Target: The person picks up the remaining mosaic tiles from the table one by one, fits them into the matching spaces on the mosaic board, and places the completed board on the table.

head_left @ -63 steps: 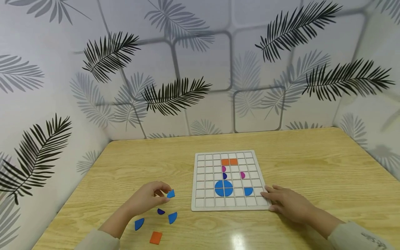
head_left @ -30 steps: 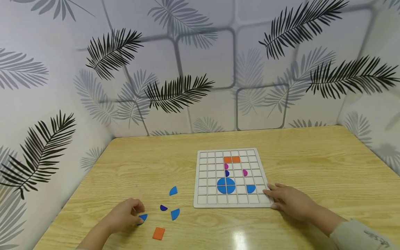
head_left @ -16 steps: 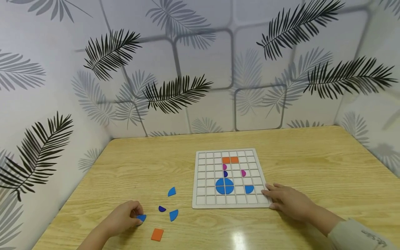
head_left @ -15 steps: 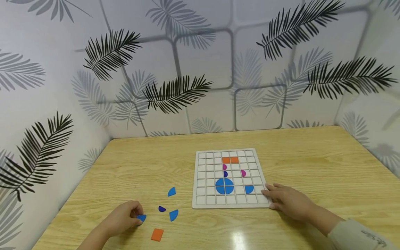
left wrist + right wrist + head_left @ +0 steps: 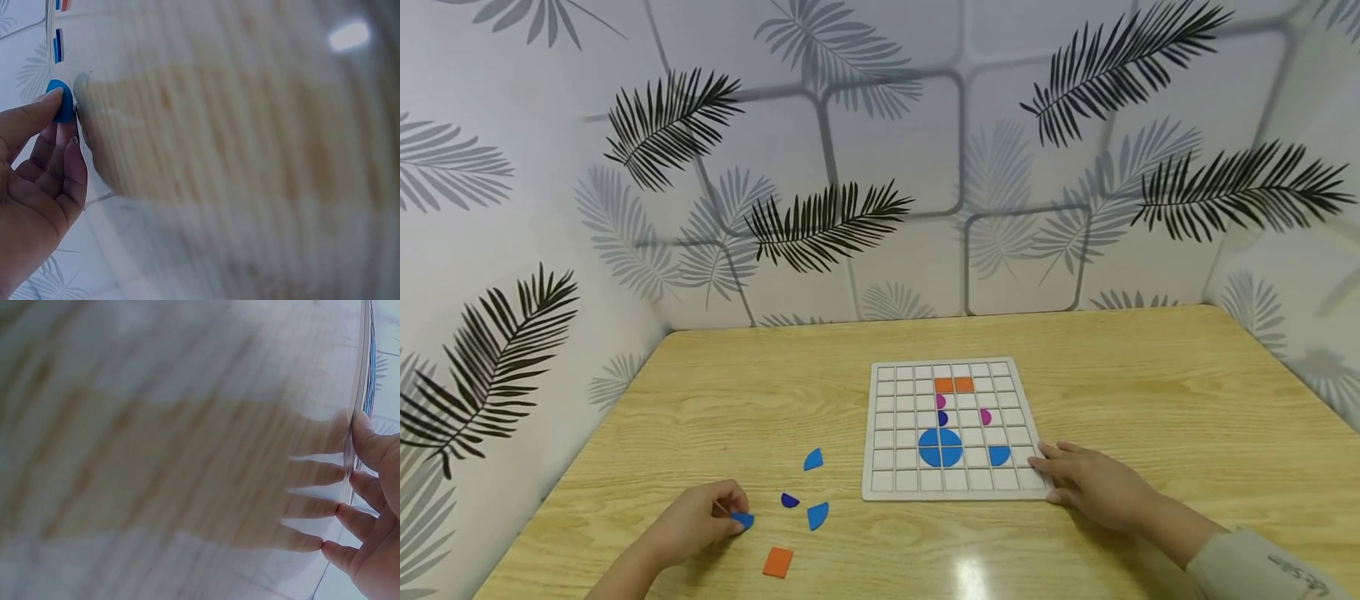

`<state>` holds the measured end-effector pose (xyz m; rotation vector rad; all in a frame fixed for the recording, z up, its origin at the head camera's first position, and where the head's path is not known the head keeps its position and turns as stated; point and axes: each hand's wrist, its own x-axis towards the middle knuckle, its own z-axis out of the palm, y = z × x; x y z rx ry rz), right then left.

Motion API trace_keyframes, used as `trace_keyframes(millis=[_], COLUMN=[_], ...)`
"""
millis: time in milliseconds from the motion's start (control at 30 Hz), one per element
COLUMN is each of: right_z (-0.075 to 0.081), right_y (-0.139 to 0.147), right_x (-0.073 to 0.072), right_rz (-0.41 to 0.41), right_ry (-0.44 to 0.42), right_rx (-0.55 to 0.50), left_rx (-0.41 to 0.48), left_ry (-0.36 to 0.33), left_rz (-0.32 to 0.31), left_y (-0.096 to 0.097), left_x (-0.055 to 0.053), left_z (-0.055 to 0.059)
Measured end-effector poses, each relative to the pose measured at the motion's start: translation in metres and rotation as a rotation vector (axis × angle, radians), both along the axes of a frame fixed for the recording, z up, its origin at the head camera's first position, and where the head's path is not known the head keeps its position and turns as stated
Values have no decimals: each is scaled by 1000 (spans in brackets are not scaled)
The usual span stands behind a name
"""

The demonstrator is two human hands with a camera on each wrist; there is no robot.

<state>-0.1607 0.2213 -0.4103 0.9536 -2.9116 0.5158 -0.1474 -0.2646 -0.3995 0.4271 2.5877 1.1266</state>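
At the front left of the table, my left hand [image 5: 700, 518] pinches a blue quarter-circle tile [image 5: 743, 520] between thumb and fingers. The left wrist view shows the thumb pressed against that blue tile [image 5: 60, 103], close over the tabletop. My right hand [image 5: 1093, 486] rests at the right edge of a white grid board [image 5: 867, 433], fingers fairly straight. On the board lie two orange squares [image 5: 953, 385], small magenta half-circles [image 5: 986, 417], a dark blue half-circle [image 5: 943, 418], a blue circle made of quarters [image 5: 930, 455] and a separate blue quarter [image 5: 999, 455].
Between left hand and board lie two blue quarter-circle tiles, a far one [image 5: 813, 460] and a near one [image 5: 817, 516]. A dark blue half-circle [image 5: 790, 500] and an orange square [image 5: 778, 562] lie near them. A leaf-patterned wall [image 5: 895, 275] stands behind the wooden table [image 5: 1120, 358].
The left hand has let go of one blue quarter-circle tile, now on the table left of the board. It has moved back toward the front left and taken hold of another. The right hand stays put.
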Motion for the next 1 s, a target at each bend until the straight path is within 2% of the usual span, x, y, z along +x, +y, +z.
trace_keyframes(millis=[267,500,800,1000], right_z=[0,1,-2,-2], right_y=[0,-1,1,0], right_x=[1,0,0,0], right_rz=[4,-4,3,6], right_ry=[8,2,7,5], right_rx=[0,-2,-9,-12], left_rx=[-1,-2,29,71], left_ry=[6,57,124,98], left_rz=[14,-29,-90,-105], left_y=[4,14,41,64], left_x=[-2,-6,-10,-14], left_z=[7,15,28,32])
